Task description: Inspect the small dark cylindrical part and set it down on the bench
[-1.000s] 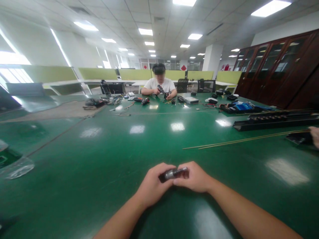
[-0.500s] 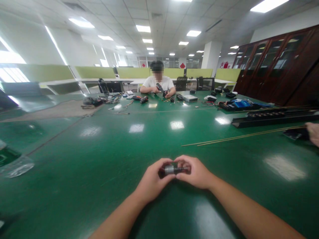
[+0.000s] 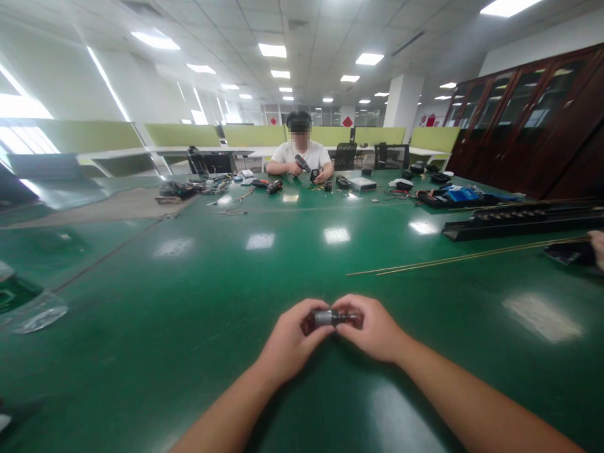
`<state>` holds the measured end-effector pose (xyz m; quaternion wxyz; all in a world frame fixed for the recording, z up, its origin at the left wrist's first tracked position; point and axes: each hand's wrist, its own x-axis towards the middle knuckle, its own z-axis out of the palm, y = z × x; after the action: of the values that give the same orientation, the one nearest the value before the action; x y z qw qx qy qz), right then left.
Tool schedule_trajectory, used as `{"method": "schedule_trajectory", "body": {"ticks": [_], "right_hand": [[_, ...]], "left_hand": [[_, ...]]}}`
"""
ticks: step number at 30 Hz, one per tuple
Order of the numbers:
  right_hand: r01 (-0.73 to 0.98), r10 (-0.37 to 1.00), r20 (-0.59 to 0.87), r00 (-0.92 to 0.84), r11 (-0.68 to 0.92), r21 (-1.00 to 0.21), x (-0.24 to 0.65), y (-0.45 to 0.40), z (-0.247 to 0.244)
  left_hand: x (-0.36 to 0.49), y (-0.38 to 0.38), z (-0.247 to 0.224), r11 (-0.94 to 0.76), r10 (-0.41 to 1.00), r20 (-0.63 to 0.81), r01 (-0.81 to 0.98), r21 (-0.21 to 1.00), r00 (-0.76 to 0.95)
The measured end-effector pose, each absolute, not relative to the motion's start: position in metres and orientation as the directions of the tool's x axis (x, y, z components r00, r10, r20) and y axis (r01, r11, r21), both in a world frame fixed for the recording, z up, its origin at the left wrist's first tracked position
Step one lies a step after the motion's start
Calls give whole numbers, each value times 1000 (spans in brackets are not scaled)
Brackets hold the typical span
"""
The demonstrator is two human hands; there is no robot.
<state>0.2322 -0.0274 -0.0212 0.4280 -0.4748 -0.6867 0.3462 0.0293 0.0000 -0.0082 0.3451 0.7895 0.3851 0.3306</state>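
Between my hands, just above the green table (image 3: 226, 296), lies a small silver-grey cylinder with a narrower dark end (image 3: 324, 317), held level. My left hand (image 3: 287, 340) curls round its thick silver end, thumb below and fingers above. On the narrower dark end, pointing right, the fingers of my right hand (image 3: 377, 330) are closed. The fingertips of both hands nearly meet at the middle. Blur and the fingers hide the exact kind of this part.
Two thin brass-coloured rods (image 3: 425, 263) lie ahead to the right, near a long black channel (image 3: 514, 223) and another person's hand (image 3: 597, 248). Across the table a person (image 3: 302, 154) holds a power drill (image 3: 302, 164). A clear bottle (image 3: 35, 308) is at the left.
The cylinder has shifted slightly up and to the right between my fingers, and its silver part shows more. My hands stay in nearly the same place.
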Motion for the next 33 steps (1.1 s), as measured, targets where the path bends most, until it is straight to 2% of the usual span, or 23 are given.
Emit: {"method": "schedule_trajectory", "body": {"ticks": [7, 33], "right_hand": [[422, 945, 267, -186, 323, -847, 231, -28, -16], [449, 971, 198, -134, 238, -861, 233, -29, -17]], "left_hand": [[29, -2, -5, -469, 838, 263, 385, 795, 479], [29, -1, -7, -466, 842, 256, 400, 789, 476]]}}
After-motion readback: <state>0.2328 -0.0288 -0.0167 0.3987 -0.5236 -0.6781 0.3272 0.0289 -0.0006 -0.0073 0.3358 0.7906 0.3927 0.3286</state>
